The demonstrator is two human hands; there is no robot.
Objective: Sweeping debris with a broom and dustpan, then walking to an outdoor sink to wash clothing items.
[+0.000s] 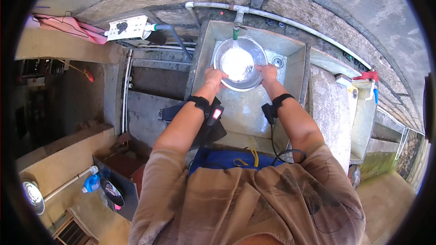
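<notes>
Both hands grip the rim of a round metal basin (251,81) inside a tiled sink (245,115). My left hand (214,77) has its left front rim, with the thumb over the edge. On the right side of the same rim is my right hand (268,72). Directly above the basin's far edge, a tap with a green nozzle (235,33) pours water into it. Bright glare on the water (237,63) hides the basin's bottom. To the right of the basin, a drain strainer (277,62) shows in the sink floor.
A white pipe (293,22) runs along the stone wall behind the tap. A concrete slab (328,109) and a second sink (362,122) lie to the right. Straps and a dangling cable (273,136) are on my forearms. A blue bottle (91,183) stands lower left.
</notes>
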